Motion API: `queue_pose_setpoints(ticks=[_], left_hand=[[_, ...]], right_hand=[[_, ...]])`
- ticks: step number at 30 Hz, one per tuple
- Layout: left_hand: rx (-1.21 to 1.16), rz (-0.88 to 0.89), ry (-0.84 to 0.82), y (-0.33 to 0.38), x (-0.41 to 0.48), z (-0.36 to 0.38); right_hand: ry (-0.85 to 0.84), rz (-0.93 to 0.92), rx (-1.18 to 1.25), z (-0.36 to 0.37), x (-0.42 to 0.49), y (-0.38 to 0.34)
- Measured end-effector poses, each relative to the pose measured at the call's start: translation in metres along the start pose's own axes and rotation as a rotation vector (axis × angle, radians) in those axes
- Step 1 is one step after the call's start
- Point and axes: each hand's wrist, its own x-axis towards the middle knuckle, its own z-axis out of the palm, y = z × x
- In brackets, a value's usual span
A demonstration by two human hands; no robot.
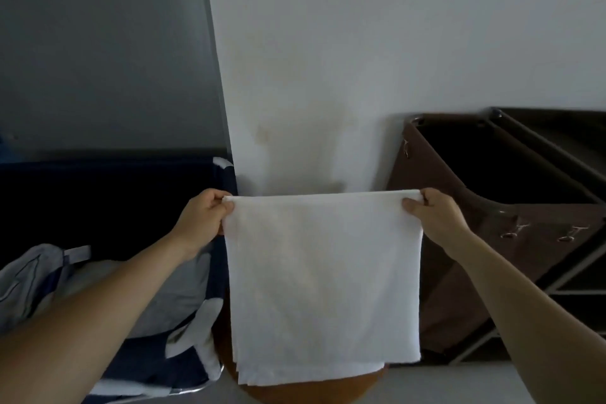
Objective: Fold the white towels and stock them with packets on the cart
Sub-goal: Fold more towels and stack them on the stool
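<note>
Towel (323, 285) hangs doubled, top edge level and side to side, layered hem pointing down; left hand (201, 218) and right hand (434, 211) pinch its top corners.

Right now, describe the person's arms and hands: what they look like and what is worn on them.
Both arms are bare. The left forearm and right forearm show no sleeve up to the picture's edge. The left hand and right hand wear no gloves. No watch, bracelet or ring shows on wrists or fingers.
</note>
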Motion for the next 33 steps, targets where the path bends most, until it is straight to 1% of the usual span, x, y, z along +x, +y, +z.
queue_pose_setpoints(ticks=[4,7,9,12,16,17,19,23,25,29,33], left_hand=[[0.103,-0.146,-0.027,-0.053,0.067,0.05],[0.203,-0.284,-0.066,-0.098,0.107,0.085],[0.225,-0.367,-0.084,-0.127,0.131,0.108],[0.193,-0.467,-0.086,-0.159,0.148,0.13],[0.065,-0.626,-0.118,-0.185,0.144,0.149],[0.062,-0.634,-0.117,-0.186,0.142,0.151],[0.072,-0.587,-0.07,-0.183,0.141,0.152],[0.139,-0.355,0.013,-0.161,0.148,0.147],[0.149,-0.302,0.059,-0.156,0.163,0.146],[0.169,-0.351,0.045,-0.169,0.198,0.16],[0.188,-0.483,0.025,-0.18,0.205,0.179]], right_hand=[[-0.106,0.167,0.017,0.065,0.071,0.055],[-0.195,0.289,0.071,0.11,0.108,0.094],[-0.241,0.366,0.089,0.139,0.127,0.12],[-0.266,0.438,0.094,0.164,0.137,0.145],[-0.264,0.497,0.101,0.179,0.139,0.166],[-0.256,0.503,0.103,0.18,0.139,0.168],[-0.233,0.505,0.113,0.178,0.141,0.167],[-0.119,0.425,0.187,0.166,0.154,0.15],[-0.068,0.406,0.181,0.163,0.169,0.144],[-0.076,0.434,0.118,0.179,0.198,0.153],[-0.084,0.516,0.052,0.195,0.198,0.174]])
